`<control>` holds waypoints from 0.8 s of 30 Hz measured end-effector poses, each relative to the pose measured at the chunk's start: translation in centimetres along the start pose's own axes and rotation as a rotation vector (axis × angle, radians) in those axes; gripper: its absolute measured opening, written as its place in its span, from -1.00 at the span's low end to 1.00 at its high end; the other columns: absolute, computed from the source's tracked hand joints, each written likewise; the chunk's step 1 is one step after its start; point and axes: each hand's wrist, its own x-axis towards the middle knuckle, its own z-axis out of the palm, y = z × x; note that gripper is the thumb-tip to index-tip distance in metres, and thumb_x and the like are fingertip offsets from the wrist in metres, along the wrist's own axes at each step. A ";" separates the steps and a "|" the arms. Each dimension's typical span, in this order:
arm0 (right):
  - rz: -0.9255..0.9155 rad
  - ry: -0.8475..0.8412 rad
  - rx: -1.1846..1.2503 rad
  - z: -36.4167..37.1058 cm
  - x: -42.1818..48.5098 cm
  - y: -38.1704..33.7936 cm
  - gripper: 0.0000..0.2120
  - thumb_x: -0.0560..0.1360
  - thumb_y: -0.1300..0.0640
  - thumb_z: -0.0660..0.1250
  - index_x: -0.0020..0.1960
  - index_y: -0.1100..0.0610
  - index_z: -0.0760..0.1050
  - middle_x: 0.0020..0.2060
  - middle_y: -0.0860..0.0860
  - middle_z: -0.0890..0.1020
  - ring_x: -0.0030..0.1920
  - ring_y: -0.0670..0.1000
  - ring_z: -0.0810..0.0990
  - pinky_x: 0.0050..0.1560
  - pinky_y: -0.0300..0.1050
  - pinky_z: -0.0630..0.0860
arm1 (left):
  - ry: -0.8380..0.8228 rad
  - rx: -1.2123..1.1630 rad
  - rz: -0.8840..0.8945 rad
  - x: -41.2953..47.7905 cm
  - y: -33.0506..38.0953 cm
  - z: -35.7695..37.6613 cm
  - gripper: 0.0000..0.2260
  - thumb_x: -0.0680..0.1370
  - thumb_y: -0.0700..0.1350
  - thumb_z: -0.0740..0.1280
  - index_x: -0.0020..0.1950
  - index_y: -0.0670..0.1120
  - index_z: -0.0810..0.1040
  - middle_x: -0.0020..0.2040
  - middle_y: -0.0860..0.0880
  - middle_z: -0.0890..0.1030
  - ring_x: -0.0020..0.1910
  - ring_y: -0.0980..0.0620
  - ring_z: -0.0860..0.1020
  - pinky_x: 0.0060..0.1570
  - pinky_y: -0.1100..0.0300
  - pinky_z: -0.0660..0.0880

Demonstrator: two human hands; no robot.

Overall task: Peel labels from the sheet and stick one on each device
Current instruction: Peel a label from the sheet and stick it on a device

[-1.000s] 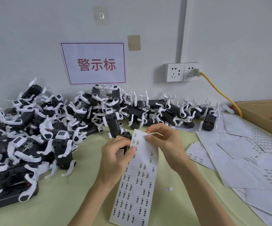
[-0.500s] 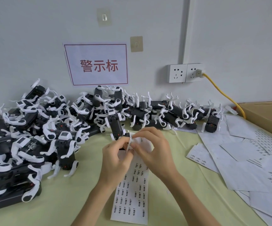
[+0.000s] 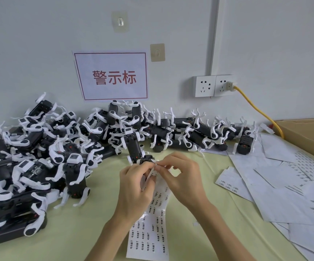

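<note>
While I hold the label sheet [image 3: 149, 230] up near its top, both of my hands meet over it in the middle of the green counter [image 3: 80, 232]. My left hand [image 3: 135, 187] is curled around a small black device [image 3: 147, 159] and the top of the sheet. My right hand [image 3: 180, 178] pinches at the sheet's top edge with finger and thumb, right beside the left hand's fingers. I cannot tell if a label is between them. The sheet is one long white strip with many small black labels in rows, and the print is too small for me to read. It hangs down to the counter toward me. Behind my hands is a big pile of devices [image 3: 58, 147], black with white clips, too many to count, running along the wall. On the wall is one white sign [image 3: 112, 76] with a red border and three red characters, 警示标. Two white sockets [image 3: 213, 85] sit side by side, and one yellow cord [image 3: 256, 108] is plugged into the right one. Lots of used white sheets [image 3: 284, 185] lie spread on the right. One brown cardboard box [image 3: 307, 132] stands at the far right.
</note>
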 end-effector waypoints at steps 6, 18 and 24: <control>0.005 0.001 -0.021 -0.1 0.0 -0.1 -0.89 0.48 0.24 0.49 -0.15 0.05 0.69 -0.26 -0.14 0.63 -0.17 -0.07 0.58 -0.15 -0.42 0.38 | -0.002 0.004 -0.003 -0.1 0.5 0.0 -0.72 0.49 -0.24 0.26 0.07 0.06 0.64 -0.25 0.11 0.57 -0.20 0.02 0.54 0.00 -0.18 0.48; 0.185 0.117 0.142 -0.5 0.5 0.0 -0.80 0.51 0.29 0.45 -0.07 -0.02 0.70 -0.25 -0.13 0.71 -0.17 -0.05 0.68 -0.13 -0.26 0.56 | 0.022 -0.072 -0.064 -0.3 0.4 0.2 -0.62 0.51 -0.16 0.37 0.32 0.07 0.48 -0.33 0.02 0.56 -0.23 -0.05 0.58 0.08 -0.27 0.48; 0.234 0.130 0.264 -0.7 0.7 -0.2 -0.73 0.49 0.34 0.45 -0.02 -0.03 0.67 -0.24 -0.03 0.70 -0.18 0.01 0.70 -0.08 -0.09 0.64 | 0.037 -0.048 -0.125 -0.4 0.1 0.3 -0.59 0.50 -0.10 0.41 0.29 0.21 0.45 -0.17 0.08 0.66 0.00 0.06 0.65 0.24 -0.23 0.47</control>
